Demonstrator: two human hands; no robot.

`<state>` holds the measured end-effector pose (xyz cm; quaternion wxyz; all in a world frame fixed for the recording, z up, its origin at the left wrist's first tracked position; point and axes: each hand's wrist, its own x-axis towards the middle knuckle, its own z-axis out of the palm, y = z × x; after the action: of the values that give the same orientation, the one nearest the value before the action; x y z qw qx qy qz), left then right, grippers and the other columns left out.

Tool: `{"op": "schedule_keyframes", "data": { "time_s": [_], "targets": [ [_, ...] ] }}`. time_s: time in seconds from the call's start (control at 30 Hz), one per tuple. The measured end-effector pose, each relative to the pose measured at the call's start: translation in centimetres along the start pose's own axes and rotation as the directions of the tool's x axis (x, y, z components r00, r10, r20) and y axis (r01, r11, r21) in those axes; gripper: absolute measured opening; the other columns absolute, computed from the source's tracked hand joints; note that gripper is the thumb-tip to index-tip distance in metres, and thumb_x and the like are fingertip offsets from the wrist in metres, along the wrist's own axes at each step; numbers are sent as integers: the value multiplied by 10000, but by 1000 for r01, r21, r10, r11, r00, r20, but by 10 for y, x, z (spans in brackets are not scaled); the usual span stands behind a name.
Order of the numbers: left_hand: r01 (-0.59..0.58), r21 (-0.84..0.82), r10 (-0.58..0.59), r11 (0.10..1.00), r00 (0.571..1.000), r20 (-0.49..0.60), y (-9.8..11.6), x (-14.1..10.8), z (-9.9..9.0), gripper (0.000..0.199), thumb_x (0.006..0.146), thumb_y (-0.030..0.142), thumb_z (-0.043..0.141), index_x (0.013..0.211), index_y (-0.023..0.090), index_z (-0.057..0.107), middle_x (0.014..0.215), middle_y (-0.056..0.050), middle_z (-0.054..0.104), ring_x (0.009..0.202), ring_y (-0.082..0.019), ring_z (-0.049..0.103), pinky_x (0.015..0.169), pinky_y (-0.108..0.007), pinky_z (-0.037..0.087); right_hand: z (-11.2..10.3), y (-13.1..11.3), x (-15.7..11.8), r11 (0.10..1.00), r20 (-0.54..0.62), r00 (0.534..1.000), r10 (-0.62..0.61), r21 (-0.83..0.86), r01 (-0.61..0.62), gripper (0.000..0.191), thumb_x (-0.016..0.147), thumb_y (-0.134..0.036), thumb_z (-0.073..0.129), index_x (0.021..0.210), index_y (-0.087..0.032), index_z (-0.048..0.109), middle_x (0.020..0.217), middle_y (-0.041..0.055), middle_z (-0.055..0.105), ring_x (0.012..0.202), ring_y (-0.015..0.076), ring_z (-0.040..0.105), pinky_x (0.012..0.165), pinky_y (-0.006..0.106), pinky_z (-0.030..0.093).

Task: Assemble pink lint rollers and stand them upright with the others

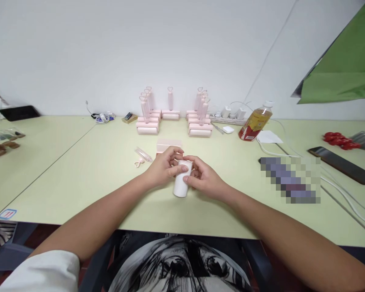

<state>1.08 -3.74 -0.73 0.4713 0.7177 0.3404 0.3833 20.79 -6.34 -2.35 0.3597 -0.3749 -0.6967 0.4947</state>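
Observation:
Just above the table, near its middle, a white lint roller refill roll (180,187) stands slightly tilted between my two hands. My left hand (164,167) grips it near the upper end, thumb across the front. From the other side my right hand (206,179) holds the same roll, its thumb pressed on the side and its fingers curled behind the top. Behind my left hand lies a pink roller cover (169,144), partly hidden by the fingers. A clear pink handle tube (144,154) and a pink heart-shaped end piece (139,163) lie to the left.
Several pink lint rollers (148,129) stand in rows along the wall. A drink bottle (255,121) leans at the right, beside a power strip (228,121) and white cables. Farther right are a black phone (342,164) and red-handled tools (340,140).

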Motion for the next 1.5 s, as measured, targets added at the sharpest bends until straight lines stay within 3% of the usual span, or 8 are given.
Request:
{"op": "schedule_keyframes", "data": {
  "time_s": [0.17, 0.4, 0.53, 0.67, 0.87, 1.03, 1.17, 1.5],
  "targets": [
    [41, 311, -14, 950, 996, -87, 6, 0, -12, 383, 913, 551, 498, 1000, 196, 608, 911, -32, 676, 666, -139, 596, 609, -261, 440, 1, -1, 0, 999, -57, 998, 26, -18, -27, 504, 796, -314, 693, 1261, -255, 509, 892, -16, 556, 639, 106, 478, 585, 250, 412],
    [274, 778, -189, 566, 961, -200, 6, 3, -33, 204, 852, 342, 536, 739, 195, 621, 688, -64, 657, 597, -206, 564, 538, -291, 323, -3, -9, 2, 991, -223, 974, 35, 134, -5, 496, 774, -350, 706, 1209, -247, 492, 951, 11, 570, 683, 130, 525, 553, 264, 445],
    [269, 834, -208, 482, 960, -190, -1, 2, -26, 197, 815, 244, 521, 627, 196, 550, 571, -50, 577, 500, -175, 488, 518, -284, 301, -1, -12, 2, 982, -235, 972, 20, 187, 24, 511, 759, -338, 720, 1202, -243, 484, 953, 11, 576, 671, 124, 538, 538, 265, 463],
    [218, 819, -189, 531, 972, -136, -1, 1, -18, 240, 806, 217, 532, 569, 196, 500, 593, -57, 556, 554, -201, 517, 561, -305, 349, -1, -17, 2, 961, -276, 960, 40, 273, 39, 487, 751, -359, 723, 1153, -244, 473, 899, -10, 583, 625, 124, 561, 503, 270, 487],
    [-9, 687, 38, 727, 999, -27, 14, -2, -14, 135, 899, 256, 472, 822, 196, 566, 1083, -100, 623, 842, -213, 606, 735, -338, 461, -10, -20, 9, 805, -349, 921, 172, 588, 73, 336, 786, -379, 644, 1035, -241, 465, 765, -31, 569, 587, 138, 564, 471, 279, 524],
    [-17, 533, 65, 846, 995, -71, 10, -3, -14, 232, 981, 402, 406, 1043, 215, 529, 837, -16, 624, 687, -160, 567, 658, -292, 440, -15, -23, 13, 703, -338, 898, 283, 710, 46, 239, 829, -388, 585, 976, -222, 495, 779, -2, 550, 609, 144, 569, 417, 247, 509],
    [-41, 442, 118, 896, 982, -147, 6, -2, -14, 401, 1007, 452, 342, 1310, 236, 493, 985, -46, 650, 671, -132, 579, 651, -278, 444, -15, -25, 12, 701, -335, 886, 322, 713, 15, 281, 843, -363, 573, 1093, -246, 522, 795, -7, 539, 584, 134, 548, 396, 235, 500],
    [-70, 26, 75, 997, 954, -291, 4, 4, -14, 388, 781, 525, 723, 806, 180, 547, 729, 4, 594, 530, -74, 464, 473, -217, 373, -16, -21, 13, 727, -391, 861, 324, 686, 38, 224, 835, -342, 634, 996, -218, 540, 757, -2, 597, 582, 127, 600, 501, 257, 571]
  ]
}}
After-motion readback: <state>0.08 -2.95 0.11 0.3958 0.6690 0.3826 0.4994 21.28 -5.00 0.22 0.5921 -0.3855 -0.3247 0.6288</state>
